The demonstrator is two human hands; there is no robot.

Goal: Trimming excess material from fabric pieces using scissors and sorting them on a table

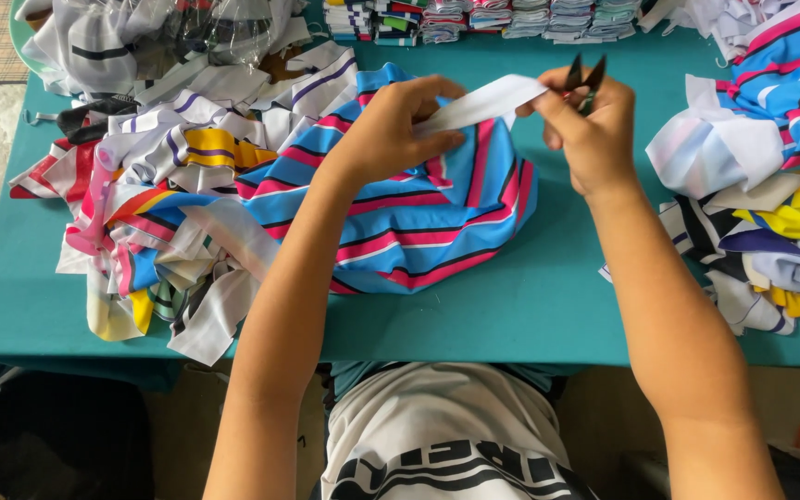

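Hands: left (391, 130) pinches white strip (483, 102); right (590, 125) grips snips (585, 76); garment piles (168, 185) flank.

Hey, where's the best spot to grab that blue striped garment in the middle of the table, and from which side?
Probably the lower edge of the blue striped garment, coming from the near table side. The fabric bunches there in folds and lies uncovered, while the left hand and right hand hold its white band above.

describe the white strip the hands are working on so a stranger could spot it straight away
On the teal table, find the blue garment with pink stripes at the centre. Just above it, the left hand and right hand stretch the white strip between them. Unlike the surrounding striped pieces, it is plain white and lifted.
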